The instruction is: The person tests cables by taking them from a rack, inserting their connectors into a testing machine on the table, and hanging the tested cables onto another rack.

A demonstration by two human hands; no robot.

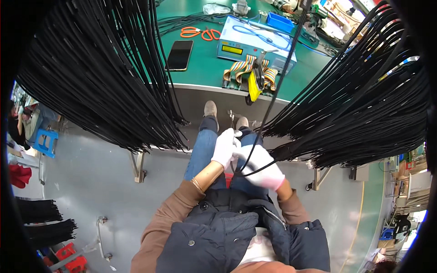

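Observation:
My left hand [226, 148], in a white glove, is closed above my lap, its fingers pinched together close to my right hand. A thin end with a pale tip [231, 117] sticks out past its fingertips toward the bench. Beside it, my right hand [261, 169], also gloved in white, is closed on a black cable [273, 98]. This cable comes down from the upper right, passes in front of the right glove and bends in a loop below the two hands. The fingers partly hide what lies between them.
Thick bundles of black cables [95, 77] hang at left, with more cables [355, 113] at right. On the green bench [207, 68] are a phone [180, 55], orange-handled scissors [190, 32], a tester box [230, 50], striped ribbon cables [240, 68] and a blue bin [278, 22].

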